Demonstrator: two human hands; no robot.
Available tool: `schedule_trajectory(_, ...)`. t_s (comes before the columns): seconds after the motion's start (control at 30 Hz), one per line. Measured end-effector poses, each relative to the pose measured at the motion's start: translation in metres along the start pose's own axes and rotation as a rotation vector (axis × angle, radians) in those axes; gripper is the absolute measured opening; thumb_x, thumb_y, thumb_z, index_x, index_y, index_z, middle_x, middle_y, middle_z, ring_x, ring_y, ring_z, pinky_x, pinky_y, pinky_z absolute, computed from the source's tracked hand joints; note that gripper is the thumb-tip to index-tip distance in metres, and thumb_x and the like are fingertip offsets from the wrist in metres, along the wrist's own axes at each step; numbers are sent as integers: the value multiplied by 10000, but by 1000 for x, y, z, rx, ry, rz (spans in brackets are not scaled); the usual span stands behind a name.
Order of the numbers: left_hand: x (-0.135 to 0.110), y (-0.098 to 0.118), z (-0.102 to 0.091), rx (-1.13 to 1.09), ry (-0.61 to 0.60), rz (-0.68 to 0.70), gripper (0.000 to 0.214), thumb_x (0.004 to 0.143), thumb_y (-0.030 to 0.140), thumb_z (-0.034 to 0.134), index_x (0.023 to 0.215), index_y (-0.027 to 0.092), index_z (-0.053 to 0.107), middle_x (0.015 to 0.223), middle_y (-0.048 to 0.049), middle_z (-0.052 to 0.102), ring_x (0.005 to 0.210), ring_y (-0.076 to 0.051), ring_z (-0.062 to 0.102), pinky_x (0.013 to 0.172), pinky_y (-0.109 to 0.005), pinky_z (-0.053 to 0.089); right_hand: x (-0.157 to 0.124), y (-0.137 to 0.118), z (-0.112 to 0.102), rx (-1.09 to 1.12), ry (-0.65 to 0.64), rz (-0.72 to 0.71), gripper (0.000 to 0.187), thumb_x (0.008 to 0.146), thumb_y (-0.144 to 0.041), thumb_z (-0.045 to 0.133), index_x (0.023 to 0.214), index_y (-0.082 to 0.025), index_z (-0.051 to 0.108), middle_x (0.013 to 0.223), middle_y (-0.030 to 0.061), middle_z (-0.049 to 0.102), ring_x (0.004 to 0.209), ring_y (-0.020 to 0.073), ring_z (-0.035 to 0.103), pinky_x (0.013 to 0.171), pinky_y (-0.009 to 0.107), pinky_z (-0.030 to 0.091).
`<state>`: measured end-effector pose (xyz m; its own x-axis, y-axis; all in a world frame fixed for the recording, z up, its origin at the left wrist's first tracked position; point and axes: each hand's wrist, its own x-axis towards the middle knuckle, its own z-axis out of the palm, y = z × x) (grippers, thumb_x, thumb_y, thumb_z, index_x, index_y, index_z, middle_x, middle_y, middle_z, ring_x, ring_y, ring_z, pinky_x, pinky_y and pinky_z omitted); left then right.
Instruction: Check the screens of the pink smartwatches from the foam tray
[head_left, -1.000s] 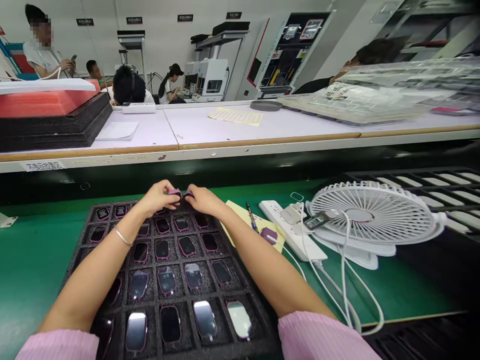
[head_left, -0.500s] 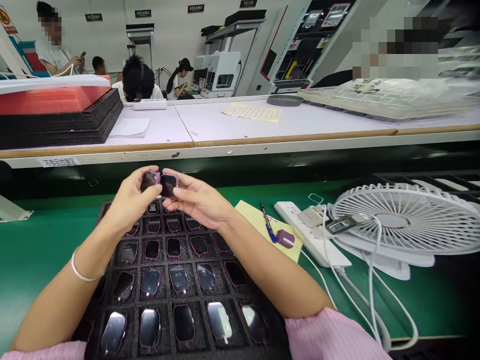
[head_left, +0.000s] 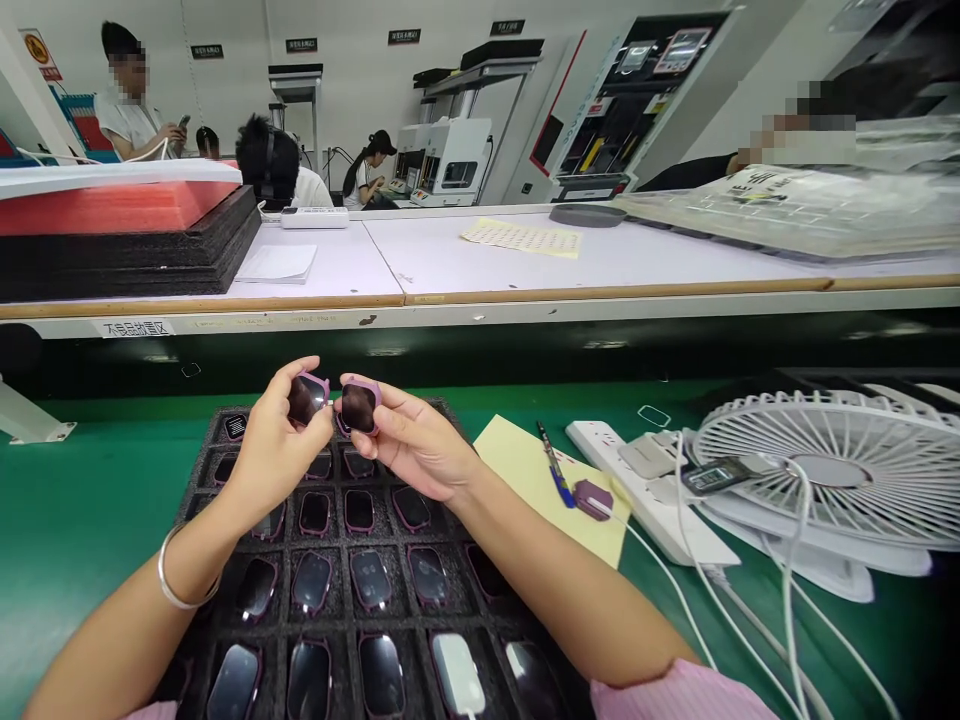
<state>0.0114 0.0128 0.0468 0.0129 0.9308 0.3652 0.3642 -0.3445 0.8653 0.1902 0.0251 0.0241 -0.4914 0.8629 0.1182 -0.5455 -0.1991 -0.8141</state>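
Observation:
My left hand point(head_left: 271, 450) grips a small purple-rimmed watch body point(head_left: 307, 397) with a dark screen, held up above the far end of a black foam tray point(head_left: 339, 615). My right hand point(head_left: 409, 447) pinches a second purple watch body point(head_left: 359, 405) right beside the first, screens facing me. The tray below holds several more watch bodies point(head_left: 370, 579) in its pockets. Both forearms reach over the tray; a silver bangle point(head_left: 175, 590) circles my left wrist.
A yellow sheet point(head_left: 534, 480) with a blue pen point(head_left: 555, 466) and a purple watch body point(head_left: 592, 499) on a cable lies right of the tray. Further right are a white power strip point(head_left: 652, 490) and a white fan point(head_left: 832, 475). Behind runs a white bench with stacked foam trays point(head_left: 127, 245); other people sit beyond.
Both hands lifted a watch body each from the tray's far row and now hold them raised side by side, slightly lower and closer to me than half a second ago.

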Motion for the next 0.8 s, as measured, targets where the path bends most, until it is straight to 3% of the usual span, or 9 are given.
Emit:
schedule_trajectory(0.17, -9, 3, 3, -5, -18, 17, 474, 782, 241, 642, 1254, 214, 597, 785, 24, 604, 637, -130, 532, 601, -246, 450, -7, 4, 3, -27, -4, -36, 521, 690, -404, 939, 1157, -295, 734, 995, 18, 694, 653, 119, 543, 638, 277, 510)
schedule_trajectory(0.37, -14, 1, 6, -42, -22, -9, 501, 804, 273, 652, 1296, 213, 584, 827, 13, 638, 640, -124, 546, 575, -233, 451, -5, 8, -4, 28, 15, -21, 511, 706, -405, 935, 1170, -303, 747, 997, 14, 701, 557, 80, 500, 506, 218, 431)
schedule_trajectory(0.57, -15, 2, 8, -64, -15, -18, 502, 788, 273, 644, 1281, 206, 581, 946, -34, 706, 718, -153, 633, 615, -254, 495, -5, 7, -4, 72, -28, -25, 466, 732, -347, 928, 1169, -315, 769, 945, 4, 714, 611, 86, 555, 579, 210, 482)
schedule_trajectory(0.8, -18, 2, 8, -38, 14, -1, 484, 782, 252, 628, 1262, 194, 600, 851, -3, 663, 637, -118, 567, 570, -224, 460, -8, 8, -6, 85, -72, -23, 449, 749, -332, 909, 1174, -319, 766, 1082, 25, 739, 612, 85, 551, 569, 215, 466)
